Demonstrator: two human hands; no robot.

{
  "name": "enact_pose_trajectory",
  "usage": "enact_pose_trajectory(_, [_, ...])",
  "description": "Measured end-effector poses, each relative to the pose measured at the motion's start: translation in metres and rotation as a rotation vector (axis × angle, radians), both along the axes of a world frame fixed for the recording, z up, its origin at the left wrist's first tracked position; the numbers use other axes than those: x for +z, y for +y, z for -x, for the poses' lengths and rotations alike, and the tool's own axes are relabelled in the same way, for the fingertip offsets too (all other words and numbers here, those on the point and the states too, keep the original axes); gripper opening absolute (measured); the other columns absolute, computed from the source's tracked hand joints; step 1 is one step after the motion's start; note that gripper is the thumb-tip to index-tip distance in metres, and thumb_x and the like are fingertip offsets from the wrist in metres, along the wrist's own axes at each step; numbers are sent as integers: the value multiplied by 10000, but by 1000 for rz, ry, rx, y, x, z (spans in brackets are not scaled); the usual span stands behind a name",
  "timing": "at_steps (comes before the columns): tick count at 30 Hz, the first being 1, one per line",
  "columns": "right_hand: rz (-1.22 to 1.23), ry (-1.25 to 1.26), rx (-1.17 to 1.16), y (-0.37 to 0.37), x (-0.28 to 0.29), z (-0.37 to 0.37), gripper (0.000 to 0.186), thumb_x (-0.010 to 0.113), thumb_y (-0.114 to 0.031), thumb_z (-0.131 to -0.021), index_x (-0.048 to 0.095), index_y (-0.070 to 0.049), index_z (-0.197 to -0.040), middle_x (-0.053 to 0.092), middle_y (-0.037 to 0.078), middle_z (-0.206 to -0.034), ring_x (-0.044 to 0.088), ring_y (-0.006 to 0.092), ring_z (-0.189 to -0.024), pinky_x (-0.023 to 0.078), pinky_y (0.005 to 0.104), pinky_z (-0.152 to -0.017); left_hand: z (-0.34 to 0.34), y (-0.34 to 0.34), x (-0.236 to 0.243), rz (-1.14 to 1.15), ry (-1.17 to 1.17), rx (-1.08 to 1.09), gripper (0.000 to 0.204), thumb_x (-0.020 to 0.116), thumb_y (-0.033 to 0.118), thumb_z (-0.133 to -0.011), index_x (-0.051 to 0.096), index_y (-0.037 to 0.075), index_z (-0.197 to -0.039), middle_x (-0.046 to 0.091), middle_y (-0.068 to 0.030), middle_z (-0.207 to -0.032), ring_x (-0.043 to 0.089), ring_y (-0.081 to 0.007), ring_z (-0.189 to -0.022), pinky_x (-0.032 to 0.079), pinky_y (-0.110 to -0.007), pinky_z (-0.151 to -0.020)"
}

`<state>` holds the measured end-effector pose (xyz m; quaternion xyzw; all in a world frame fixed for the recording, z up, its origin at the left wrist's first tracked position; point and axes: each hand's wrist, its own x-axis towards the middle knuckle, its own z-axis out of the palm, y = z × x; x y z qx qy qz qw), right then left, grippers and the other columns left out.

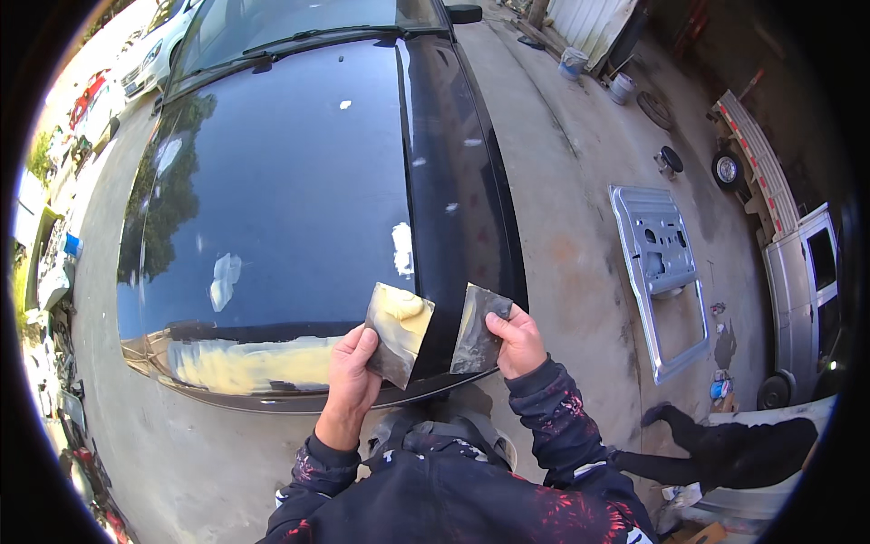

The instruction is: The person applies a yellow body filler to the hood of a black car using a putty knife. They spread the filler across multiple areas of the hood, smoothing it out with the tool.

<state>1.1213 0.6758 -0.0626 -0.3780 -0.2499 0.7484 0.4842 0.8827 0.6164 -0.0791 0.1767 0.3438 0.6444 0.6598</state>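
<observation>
My left hand [352, 374] grips a flat putty spreader [391, 352] by its lower left edge, thumb on top. A mound of yellow body filler [405, 306] lies on its upper part. In my right hand [518, 342] is a second, darker putty spreader [473, 340], pinched between thumb and fingers, with a thin yellow smear along its left edge. The two spreaders are held a little apart, above the front right corner of a dark car hood [299, 199]. A broad band of yellow filler [254, 363] coats the hood's front edge.
White patches [402, 249] dot the hood and fender. At right, a bare silver door panel [634, 272] lies on the concrete floor [571, 227], with a silver truck [802, 272] beyond it. A person in black [725, 449] bends at lower right. Buckets [573, 63] stand farther back.
</observation>
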Motion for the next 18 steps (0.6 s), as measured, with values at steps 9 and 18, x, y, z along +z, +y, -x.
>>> enact_pose_trajectory(9, [-1683, -1233, -21, 50, 42, -17, 448, 665, 0, -687, 730, -150, -1104, 662, 63, -1123, 625, 243, -1037, 484, 434, -959, -66, 32, -2, -36, 355, 464, 285, 582, 176, -1020, 674, -61, -1150, 698, -44, -992, 614, -86, -878, 494, -228, -798])
enact_pose_trajectory(18, [-1768, -898, 385, 130, 15, -77, 490, 636, 34, -616, 734, -104, -1075, 649, 90, -1101, 615, 279, -1021, 499, 436, -923, -179, 73, -14, 68, 657, 835, 253, 601, 157, -1009, 690, -60, -1103, 675, -12, -909, 565, -62, -834, 456, -201, -737])
